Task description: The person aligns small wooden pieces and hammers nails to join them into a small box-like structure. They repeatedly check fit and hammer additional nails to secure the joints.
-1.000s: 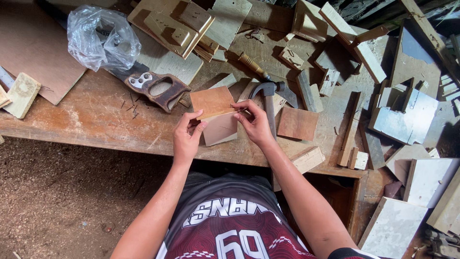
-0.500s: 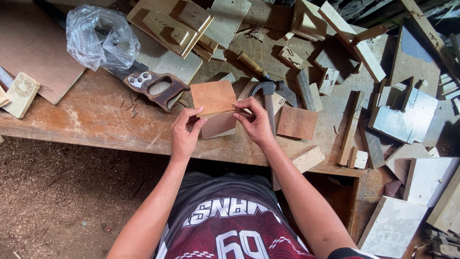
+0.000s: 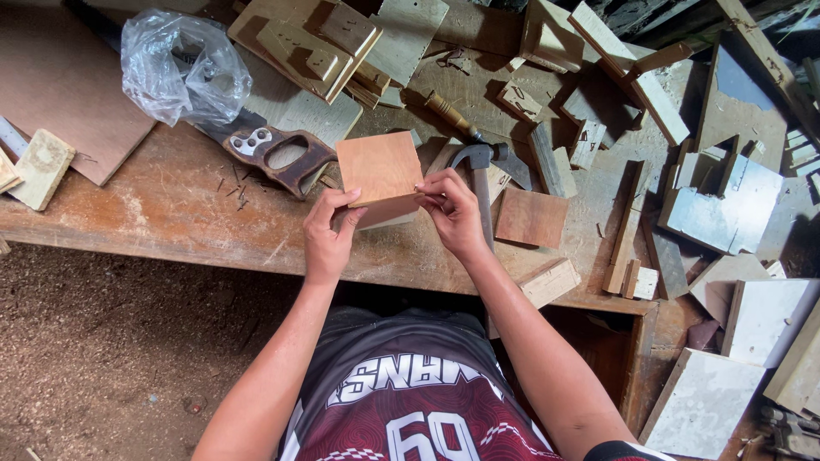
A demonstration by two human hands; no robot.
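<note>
A worn brown wooden tabletop (image 3: 171, 205) stretches across the head view, littered with offcuts, above a floor of packed dirt and sawdust (image 3: 111, 341). Over the tabletop's near part, both hands hold a small square panel of light reddish-brown plywood (image 3: 378, 168), tilted up with its flat face to the camera. The left hand (image 3: 327, 235) is clamped on the panel's lower left corner, thumb on the face and fingers curled behind. The right hand (image 3: 450, 209) pinches the lower right edge between thumb and fingertips; whether something tiny sits in that pinch cannot be told. A pale wood block (image 3: 389, 213) shows just under the panel, and it is unclear whether the two are joined. Just beyond the right hand lies a claw hammer with a grey steel head (image 3: 478, 158), and to its right a flat square of darker brown plywood (image 3: 531, 218) rests on the tabletop. Left of the held panel lies a handsaw with a dark wooden handle (image 3: 278, 154), its blade running under a crumpled clear plastic bag (image 3: 179, 68). Small loose nails (image 3: 235, 192) are scattered near the saw handle. Grey and pale board scraps (image 3: 726, 213) crowd the right side.
</note>
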